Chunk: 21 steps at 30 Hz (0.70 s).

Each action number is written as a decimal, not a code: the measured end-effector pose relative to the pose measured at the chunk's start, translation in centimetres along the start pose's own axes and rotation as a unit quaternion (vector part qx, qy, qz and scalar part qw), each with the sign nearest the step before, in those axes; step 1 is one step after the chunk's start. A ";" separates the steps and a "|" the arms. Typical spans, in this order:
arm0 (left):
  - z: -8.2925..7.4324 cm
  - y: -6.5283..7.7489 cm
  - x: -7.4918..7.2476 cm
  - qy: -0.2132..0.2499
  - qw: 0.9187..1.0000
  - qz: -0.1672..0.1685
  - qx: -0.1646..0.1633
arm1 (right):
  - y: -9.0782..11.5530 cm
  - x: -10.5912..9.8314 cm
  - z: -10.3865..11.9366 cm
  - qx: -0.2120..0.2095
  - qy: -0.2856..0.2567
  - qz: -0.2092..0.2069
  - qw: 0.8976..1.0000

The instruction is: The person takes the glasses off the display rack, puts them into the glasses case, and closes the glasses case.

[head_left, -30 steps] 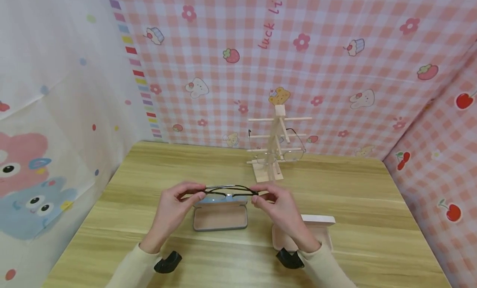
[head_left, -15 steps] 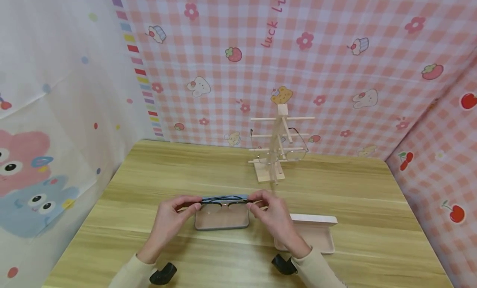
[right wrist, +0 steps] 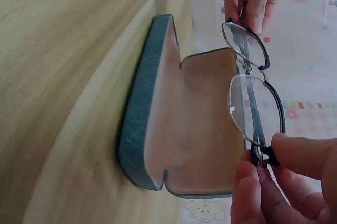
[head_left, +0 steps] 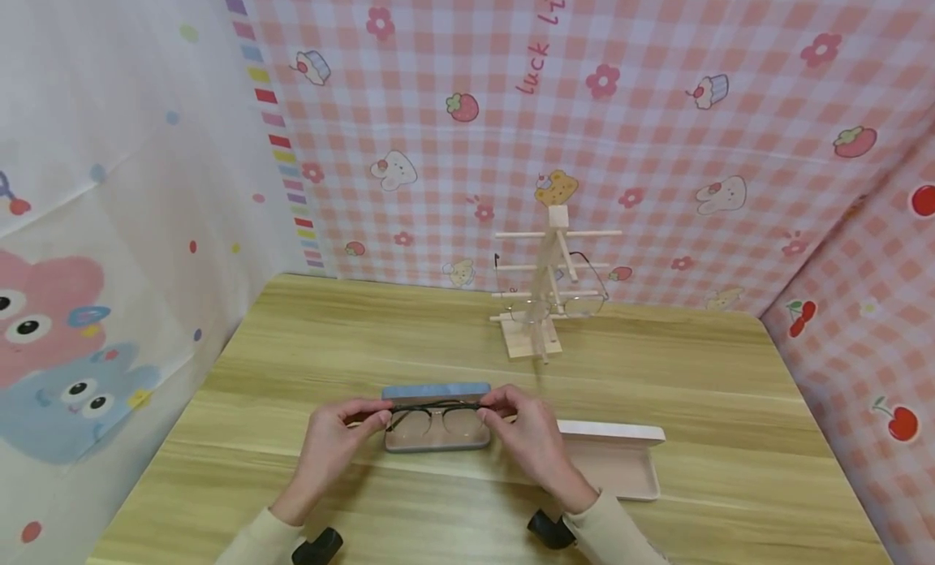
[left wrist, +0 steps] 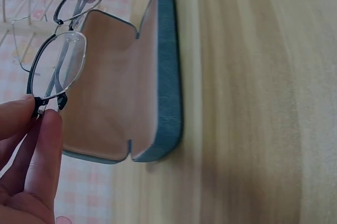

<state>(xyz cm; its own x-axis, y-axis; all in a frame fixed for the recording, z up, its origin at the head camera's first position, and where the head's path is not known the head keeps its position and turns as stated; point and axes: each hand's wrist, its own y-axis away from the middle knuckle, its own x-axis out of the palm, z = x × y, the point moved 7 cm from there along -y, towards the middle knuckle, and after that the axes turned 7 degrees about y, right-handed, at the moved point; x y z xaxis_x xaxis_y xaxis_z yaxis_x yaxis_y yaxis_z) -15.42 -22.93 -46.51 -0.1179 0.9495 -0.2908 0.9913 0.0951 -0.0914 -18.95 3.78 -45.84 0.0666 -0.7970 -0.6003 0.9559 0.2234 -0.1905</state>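
My left hand (head_left: 330, 443) pinches one end of a pair of black half-rim eyeglasses (head_left: 438, 405) between thumb and fingers. At the other end, my right hand (head_left: 532, 445) pinches the frame by its hinge corner. Both temples are folded behind the clear lenses. Below and behind them on the table lies an open blue-green glasses case (head_left: 437, 390) with a pinkish-tan lining. Both wrist views show the eyeglasses apart from the case (left wrist: 169, 82), whose inside holds nothing visible. In the right wrist view, the thumb (right wrist: 303, 153) presses the frame's corner.
To the right, partly behind my right forearm, a second case (head_left: 612, 432) with a white lid lies open. A wooden display stand (head_left: 544, 281) at the back bears thin wire-rimmed glasses (head_left: 586, 307). Patterned cloth (head_left: 409, 78) hangs behind the wooden table (head_left: 292, 346).
Both hands have brought the eyeglasses down and nearer, from the case's lid to over its base. The lenses now tilt downward, and the lid shows behind the frame.
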 end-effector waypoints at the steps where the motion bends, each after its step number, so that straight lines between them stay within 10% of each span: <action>1: 0.2 0.0 0.1 -0.002 1.000 0.000 -0.002 | 0.0 0.1 -0.1 0.001 -0.002 0.000 1.000; 21: 2.2 -0.9 0.4 -0.049 0.998 -0.011 -0.043 | 0.2 2.0 -0.8 -0.015 0.047 -0.028 0.998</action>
<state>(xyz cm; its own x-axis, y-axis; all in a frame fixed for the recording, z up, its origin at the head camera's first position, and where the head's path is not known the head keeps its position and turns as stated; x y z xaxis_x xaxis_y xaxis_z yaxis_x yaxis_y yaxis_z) -16.52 -23.29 -48.64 -0.1404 0.9136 -0.3817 0.9893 0.1449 -0.0171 -18.83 2.73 -47.68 -0.0150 -0.7522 -0.6588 0.9485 0.1979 -0.2475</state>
